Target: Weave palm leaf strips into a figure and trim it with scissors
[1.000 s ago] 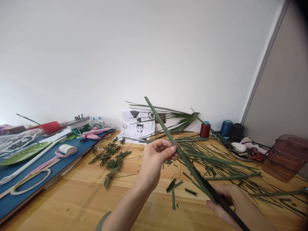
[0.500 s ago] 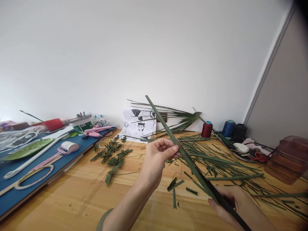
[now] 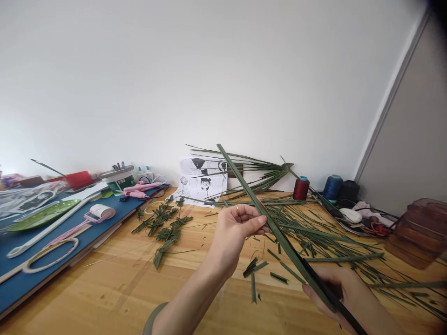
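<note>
A long green palm leaf strip (image 3: 244, 185) slants across the middle, its tip up and left, its lower end running out at the bottom right. My left hand (image 3: 240, 228), a ring on one finger, pinches the strip around its middle between thumb and fingers. Lower down, my right hand (image 3: 342, 293) is closed round the same strip, which splits into more than one layer there; some of its fingers are hidden. Under and beyond the strip lie many loose leaf strips (image 3: 328, 237) and short cut scraps (image 3: 279, 278). Woven leaf pieces (image 3: 169, 232) rest to the left.
A palm frond (image 3: 275, 174) leans at the wall beside printed drawings (image 3: 202, 186). Thread spools (image 3: 301, 188) stand at the back right, near a tray of tools (image 3: 352, 225) and a brownish jar (image 3: 417, 235). On the left, a blue board (image 3: 82, 242) holds a pink glue gun (image 3: 139, 188).
My left hand has moved slightly right and down along with the strip, whose tip has shifted the same way. My right hand keeps nearly the same place.
</note>
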`<action>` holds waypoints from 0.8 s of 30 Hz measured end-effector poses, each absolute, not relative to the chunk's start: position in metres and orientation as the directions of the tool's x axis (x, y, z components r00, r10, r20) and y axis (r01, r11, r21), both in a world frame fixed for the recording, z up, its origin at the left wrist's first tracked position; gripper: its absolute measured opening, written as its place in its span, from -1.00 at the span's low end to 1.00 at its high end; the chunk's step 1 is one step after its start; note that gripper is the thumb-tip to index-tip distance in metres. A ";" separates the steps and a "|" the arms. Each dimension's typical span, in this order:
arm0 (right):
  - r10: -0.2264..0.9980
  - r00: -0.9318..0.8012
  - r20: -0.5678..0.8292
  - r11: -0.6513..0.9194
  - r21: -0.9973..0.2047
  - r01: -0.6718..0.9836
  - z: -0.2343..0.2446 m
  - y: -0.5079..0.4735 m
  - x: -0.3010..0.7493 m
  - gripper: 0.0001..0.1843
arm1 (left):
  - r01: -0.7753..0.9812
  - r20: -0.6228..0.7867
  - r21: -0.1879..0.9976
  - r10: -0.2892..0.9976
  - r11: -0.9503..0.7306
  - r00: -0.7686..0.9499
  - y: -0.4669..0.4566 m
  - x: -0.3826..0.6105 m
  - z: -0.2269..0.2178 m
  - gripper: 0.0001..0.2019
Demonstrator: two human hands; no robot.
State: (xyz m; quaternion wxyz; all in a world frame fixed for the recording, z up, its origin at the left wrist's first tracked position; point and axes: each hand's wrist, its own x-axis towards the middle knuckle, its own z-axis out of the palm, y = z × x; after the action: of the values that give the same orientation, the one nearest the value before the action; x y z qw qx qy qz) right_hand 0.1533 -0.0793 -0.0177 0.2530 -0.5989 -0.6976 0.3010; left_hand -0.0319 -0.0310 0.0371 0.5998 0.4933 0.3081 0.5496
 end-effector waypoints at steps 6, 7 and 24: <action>0.985 -0.171 -0.028 0.087 -0.778 0.623 -0.020 -0.076 0.156 -0.84 | -0.358 0.168 0.930 0.960 -0.080 0.222 -0.032 -0.030 0.034 -0.91; 0.985 -0.172 -0.020 0.093 -0.775 0.625 -0.021 -0.075 0.156 -0.85 | -0.360 0.170 0.929 0.960 -0.081 0.224 -0.032 -0.030 0.033 -0.91; 0.986 -0.064 0.156 0.157 -0.703 0.694 -0.009 -0.086 0.147 -0.81 | -0.277 0.223 0.943 0.967 -0.183 0.119 -0.019 -0.054 0.050 -0.85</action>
State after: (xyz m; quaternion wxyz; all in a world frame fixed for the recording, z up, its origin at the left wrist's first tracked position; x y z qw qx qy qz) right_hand 0.1471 -0.0858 -0.0094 0.3157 -0.6068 -0.6919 0.2311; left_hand -0.0539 -0.0189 0.0502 0.5437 0.5139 0.3358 0.5723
